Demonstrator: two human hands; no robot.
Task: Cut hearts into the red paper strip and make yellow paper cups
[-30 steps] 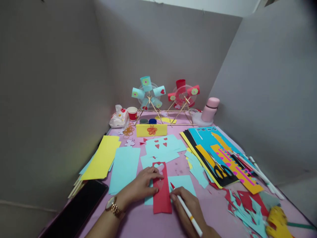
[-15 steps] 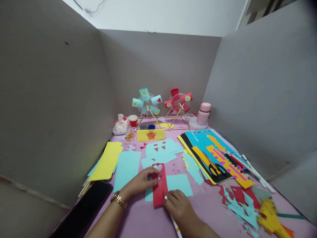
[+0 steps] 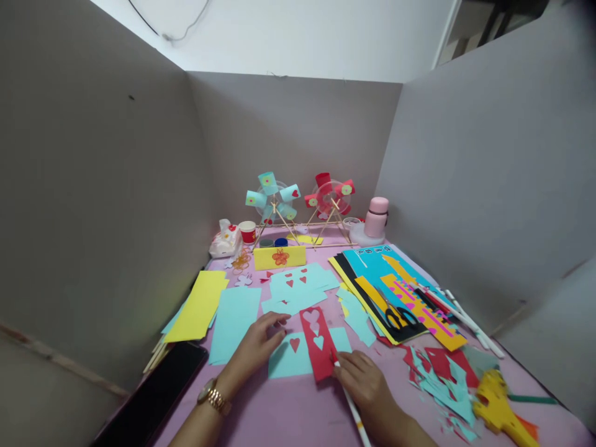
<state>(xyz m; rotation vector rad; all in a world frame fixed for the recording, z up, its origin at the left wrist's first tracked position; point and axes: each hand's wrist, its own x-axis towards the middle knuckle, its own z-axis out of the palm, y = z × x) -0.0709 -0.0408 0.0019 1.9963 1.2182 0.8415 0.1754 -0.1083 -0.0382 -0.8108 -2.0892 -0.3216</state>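
My right hand grips a white marker with a red tip, angled up and left. Its fingers touch the right edge of a red paper strip, which has heart-shaped cut-outs down its middle. The strip lies over a light blue card. On the card's left part, a red heart is visible. My left hand is open, fingers apart and holding nothing, just left of that heart. Behind them lies another light blue card with several small red hearts.
Blue sheets, yellow sheets and a phone lie left. Scissors rest on coloured sheets at right, near paper scraps and a yellow glue gun. Two paper-and-stick wheels stand behind. Grey partitions surround the table.
The red strip has moved right with my right hand and the marker, baring the red heart on the blue card. My left hand has come off the strip.
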